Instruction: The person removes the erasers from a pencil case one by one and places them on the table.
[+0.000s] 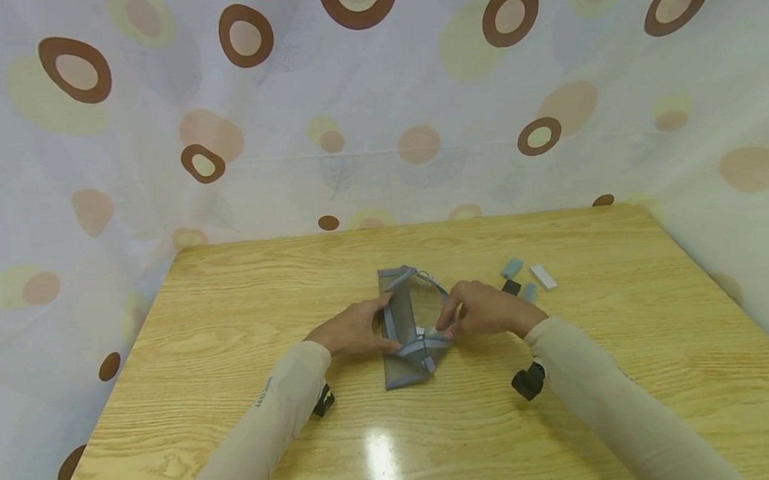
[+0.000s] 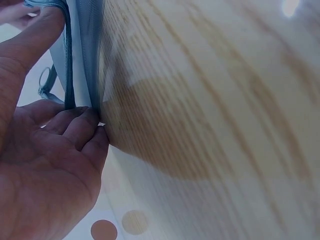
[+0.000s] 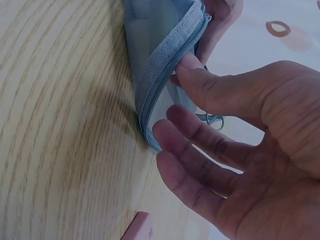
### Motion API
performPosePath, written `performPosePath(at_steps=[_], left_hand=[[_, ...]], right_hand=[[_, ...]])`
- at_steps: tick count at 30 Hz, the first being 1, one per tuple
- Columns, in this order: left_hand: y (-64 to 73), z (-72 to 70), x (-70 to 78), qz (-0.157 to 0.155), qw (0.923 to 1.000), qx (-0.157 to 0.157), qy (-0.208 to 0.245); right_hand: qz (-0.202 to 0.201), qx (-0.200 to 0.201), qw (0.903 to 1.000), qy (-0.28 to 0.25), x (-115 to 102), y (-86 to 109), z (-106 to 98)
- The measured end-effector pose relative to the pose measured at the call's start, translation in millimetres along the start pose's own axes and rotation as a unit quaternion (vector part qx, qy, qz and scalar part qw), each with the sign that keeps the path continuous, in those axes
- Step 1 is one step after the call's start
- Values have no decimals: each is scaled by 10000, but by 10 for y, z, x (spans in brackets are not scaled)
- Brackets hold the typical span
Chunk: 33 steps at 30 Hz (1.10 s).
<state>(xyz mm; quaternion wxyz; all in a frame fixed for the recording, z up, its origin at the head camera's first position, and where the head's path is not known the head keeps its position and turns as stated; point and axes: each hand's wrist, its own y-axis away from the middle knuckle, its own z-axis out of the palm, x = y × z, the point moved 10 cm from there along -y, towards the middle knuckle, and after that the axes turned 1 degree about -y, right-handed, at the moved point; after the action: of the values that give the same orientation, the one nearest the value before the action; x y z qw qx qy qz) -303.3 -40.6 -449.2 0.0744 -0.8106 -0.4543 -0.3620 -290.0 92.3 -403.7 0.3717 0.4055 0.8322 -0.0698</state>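
A grey-blue mesh zip pouch lies on the table with its zipped mouth spread wide. My left hand grips its left side, thumb at the near rim and fingers at the far part. In the left wrist view those fingers curl against the pouch's edge. At the right rim, my right hand pinches near the zipper with thumb and index finger, while its other fingers hang loosely curled. The zipper curves beside that thumb. A small white piece shows in the mouth.
Right of the pouch lie a white block, a blue-grey piece, another blue-grey piece and a black piece. A pinkish block shows low in the right wrist view. A patterned curtain surrounds the wooden table.
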Motion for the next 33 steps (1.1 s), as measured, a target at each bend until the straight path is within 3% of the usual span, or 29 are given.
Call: performPosePath(at_steps=[20, 33], left_hand=[[3, 2, -8, -45, 9999, -8, -116], [-14, 17, -41, -60, 9999, -7, -159]], right_hand=[[-346, -153, 9992, 120, -41, -21, 45], [-88, -354, 9991, 234, 12, -22, 76]])
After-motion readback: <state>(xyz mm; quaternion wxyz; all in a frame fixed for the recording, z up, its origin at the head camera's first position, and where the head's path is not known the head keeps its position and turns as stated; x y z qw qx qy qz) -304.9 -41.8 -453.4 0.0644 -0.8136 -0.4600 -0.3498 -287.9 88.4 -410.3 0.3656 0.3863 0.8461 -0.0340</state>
